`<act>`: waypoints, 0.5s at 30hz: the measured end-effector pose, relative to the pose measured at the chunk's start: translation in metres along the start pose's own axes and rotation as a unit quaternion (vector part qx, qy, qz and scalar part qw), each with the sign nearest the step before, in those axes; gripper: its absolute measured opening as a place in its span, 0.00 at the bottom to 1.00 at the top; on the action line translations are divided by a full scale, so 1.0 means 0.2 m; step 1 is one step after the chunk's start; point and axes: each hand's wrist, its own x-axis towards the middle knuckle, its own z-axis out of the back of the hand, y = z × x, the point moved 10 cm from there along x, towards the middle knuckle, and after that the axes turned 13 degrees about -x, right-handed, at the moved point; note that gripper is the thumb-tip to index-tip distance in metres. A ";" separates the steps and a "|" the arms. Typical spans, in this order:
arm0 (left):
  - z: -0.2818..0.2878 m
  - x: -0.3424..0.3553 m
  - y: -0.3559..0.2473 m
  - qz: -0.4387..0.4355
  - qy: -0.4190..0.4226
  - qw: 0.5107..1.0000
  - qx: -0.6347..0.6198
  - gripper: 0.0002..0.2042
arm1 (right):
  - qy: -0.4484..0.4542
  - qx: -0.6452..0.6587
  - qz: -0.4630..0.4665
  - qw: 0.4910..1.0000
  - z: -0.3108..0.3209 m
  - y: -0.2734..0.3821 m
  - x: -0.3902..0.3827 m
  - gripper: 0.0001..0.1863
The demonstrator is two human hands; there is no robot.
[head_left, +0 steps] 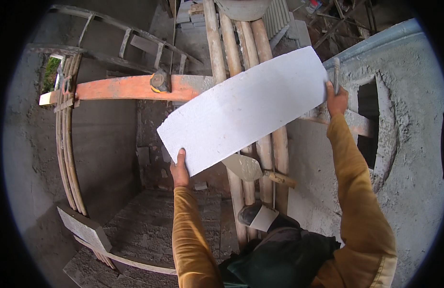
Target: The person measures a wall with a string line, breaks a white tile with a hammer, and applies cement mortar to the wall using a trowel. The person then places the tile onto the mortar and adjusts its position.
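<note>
A long white lightweight concrete block [246, 108] is held up slantwise in front of me, its right end higher in the picture. My left hand [180, 172] is closed on its lower left corner, thumb on the upper face. My right hand [337, 100] grips the right end and also has a thin grey stick-like tool [336, 74] pointing up from its fingers; its exact kind is unclear. Partly beneath the block, a trowel [245, 167] with a wooden handle lies on the bamboo poles [266, 192]. Behind the block, a black and yellow tape measure [160, 81] rests on an orange plank [118, 88].
A ladder [123, 43] leans at the far left. Upright bamboo poles [67, 149] stand by the left wall, with another block [85, 228] below. On the right is a rough grey wall [414, 96] with an opening [368, 120]. My shoe [250, 214] is on the poles.
</note>
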 end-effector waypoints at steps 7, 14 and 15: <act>0.00 0.10 0.15 0.061 0.022 0.997 -0.038 0.42 | 0.302 0.316 0.072 0.896 0.11 0.55 -0.59 0.22; -0.01 0.09 0.09 0.033 0.027 0.999 -0.017 0.46 | 0.349 0.342 0.155 0.859 -0.23 1.05 -0.88 0.26; -0.02 0.09 0.08 0.026 0.028 0.999 -0.027 0.46 | 0.340 0.311 0.169 0.871 -0.27 1.07 -0.88 0.27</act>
